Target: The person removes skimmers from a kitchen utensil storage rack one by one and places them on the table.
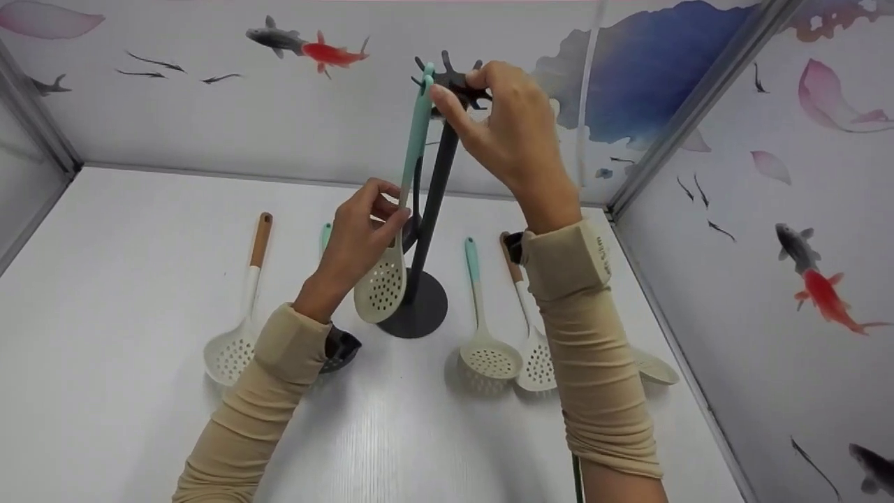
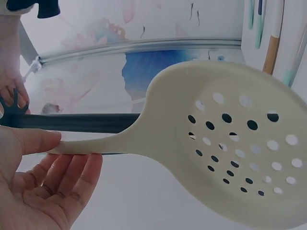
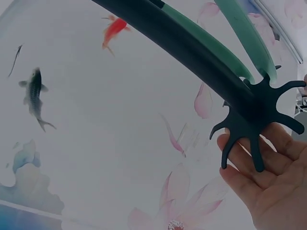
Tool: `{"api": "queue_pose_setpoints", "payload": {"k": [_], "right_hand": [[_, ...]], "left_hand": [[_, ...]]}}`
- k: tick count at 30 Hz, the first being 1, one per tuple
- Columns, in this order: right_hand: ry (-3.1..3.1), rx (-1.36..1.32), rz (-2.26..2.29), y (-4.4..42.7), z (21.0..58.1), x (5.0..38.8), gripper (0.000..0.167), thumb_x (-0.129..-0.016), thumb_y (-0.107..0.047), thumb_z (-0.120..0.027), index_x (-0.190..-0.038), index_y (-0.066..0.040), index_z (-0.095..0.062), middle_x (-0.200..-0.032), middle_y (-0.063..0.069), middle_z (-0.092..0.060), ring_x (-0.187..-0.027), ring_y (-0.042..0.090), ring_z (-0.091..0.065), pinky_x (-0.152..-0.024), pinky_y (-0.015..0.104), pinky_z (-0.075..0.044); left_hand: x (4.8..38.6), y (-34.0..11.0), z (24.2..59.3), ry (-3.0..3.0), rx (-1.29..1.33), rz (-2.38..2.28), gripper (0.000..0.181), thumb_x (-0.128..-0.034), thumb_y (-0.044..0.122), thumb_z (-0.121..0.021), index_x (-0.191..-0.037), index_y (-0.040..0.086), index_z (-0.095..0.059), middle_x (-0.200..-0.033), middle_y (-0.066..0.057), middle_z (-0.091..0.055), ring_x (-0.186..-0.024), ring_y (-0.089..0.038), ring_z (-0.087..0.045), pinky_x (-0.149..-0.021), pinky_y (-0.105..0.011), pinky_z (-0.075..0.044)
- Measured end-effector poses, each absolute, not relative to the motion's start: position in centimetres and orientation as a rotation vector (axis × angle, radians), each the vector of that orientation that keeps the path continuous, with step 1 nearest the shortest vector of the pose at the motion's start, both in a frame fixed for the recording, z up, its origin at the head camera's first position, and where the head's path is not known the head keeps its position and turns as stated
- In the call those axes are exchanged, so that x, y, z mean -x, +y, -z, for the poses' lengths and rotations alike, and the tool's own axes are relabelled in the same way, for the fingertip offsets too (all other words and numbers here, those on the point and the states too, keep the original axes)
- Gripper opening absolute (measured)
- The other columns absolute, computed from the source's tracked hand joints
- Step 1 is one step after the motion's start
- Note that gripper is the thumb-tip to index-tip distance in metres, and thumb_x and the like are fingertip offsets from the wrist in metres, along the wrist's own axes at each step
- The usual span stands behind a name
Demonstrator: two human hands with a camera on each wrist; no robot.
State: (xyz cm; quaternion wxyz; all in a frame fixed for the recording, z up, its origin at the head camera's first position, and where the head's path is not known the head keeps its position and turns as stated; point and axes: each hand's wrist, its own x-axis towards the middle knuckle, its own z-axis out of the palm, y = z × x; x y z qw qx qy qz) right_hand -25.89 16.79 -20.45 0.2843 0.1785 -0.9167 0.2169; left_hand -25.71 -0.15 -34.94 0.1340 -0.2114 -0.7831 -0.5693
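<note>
A cream slotted spoon (image 1: 380, 286) with a teal handle hangs at the top of a black utensil stand (image 1: 434, 188). My left hand (image 1: 363, 227) pinches its neck between thumb and fingers; the left wrist view shows the perforated bowl (image 2: 230, 143) close up. My right hand (image 1: 513, 122) grips the stand's hooked top (image 3: 254, 112), fingers against the hooks and thumb near the spoon's handle end. Beside it, another teal-handled utensil (image 3: 206, 40) with a dark lower part hangs from the stand, mostly hidden behind the pole in the head view.
On the white table (image 1: 405, 433) lie a brown-handled skimmer (image 1: 230, 356) at left, and a teal-handled skimmer (image 1: 491, 360) and brown-handled slotted utensil (image 1: 538, 363) at right. My right sleeve partly covers another cream utensil (image 1: 655, 367). Painted panels (image 1: 174, 126) enclose the back and right.
</note>
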Motion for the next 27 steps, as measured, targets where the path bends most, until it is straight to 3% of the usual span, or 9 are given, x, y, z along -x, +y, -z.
{"api": "queue_pose_setpoints", "payload": {"k": [10, 27], "right_hand": [[-2.225, -0.454, -0.626, 15.8, 22.9, 27.1, 0.042, -0.090, -0.036, -0.049, -0.105, 0.003, -0.057, -0.096, 0.014, -0.056, -0.095, 0.024, -0.049, -0.087, 0.030, -0.037], [-2.251, -0.397, -0.615, 15.4, 23.0, 27.2, 0.039, -0.090, -0.033, -0.044, -0.103, 0.002, -0.054, -0.095, 0.014, -0.051, -0.093, 0.024, -0.045, -0.086, 0.030, -0.036]], "left_hand": [[25.5, -1.0, 34.9, -2.252, 0.608, 1.583, 0.023, -0.0897, 0.017, -0.060, -0.108, 0.003, -0.057, -0.092, -0.008, -0.063, -0.081, -0.014, -0.061, -0.074, -0.029, -0.052], [24.8, -1.3, 33.9, -2.250, 0.596, 1.558, 0.022, -0.0894, 0.018, -0.061, -0.107, 0.005, -0.059, -0.090, -0.009, -0.062, -0.079, -0.015, -0.060, -0.073, -0.030, -0.051]]}}
